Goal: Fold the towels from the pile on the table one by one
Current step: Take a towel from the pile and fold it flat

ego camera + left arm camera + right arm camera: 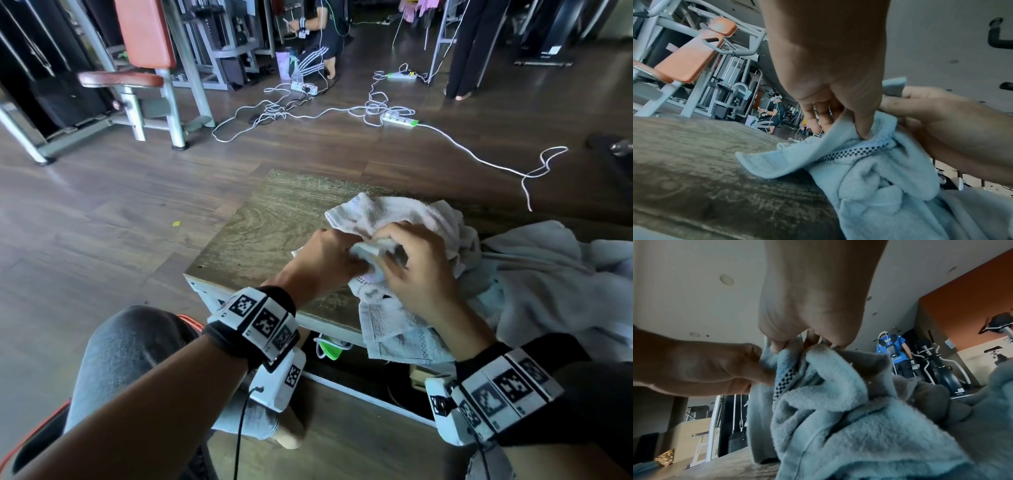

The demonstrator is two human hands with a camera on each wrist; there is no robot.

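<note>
Clearly we are at the opening step: the crumpled pale terry towel with a checkered band [383, 219] lies bunched on the worn wooden table [260, 219], our left hand [329, 260] and right hand [421, 270] both pinching its hem, so next we likely must spread it flat beside the grey pile [555, 274].

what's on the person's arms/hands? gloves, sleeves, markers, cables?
No gloves or sleeves: the left hand and right hand are bare, forearms too. Each wrist has a black band ringed by white square tiles printed with black tag markers. Under each wrist hangs a white camera box, also tagged, with a thin black cable trailing from it.
</note>
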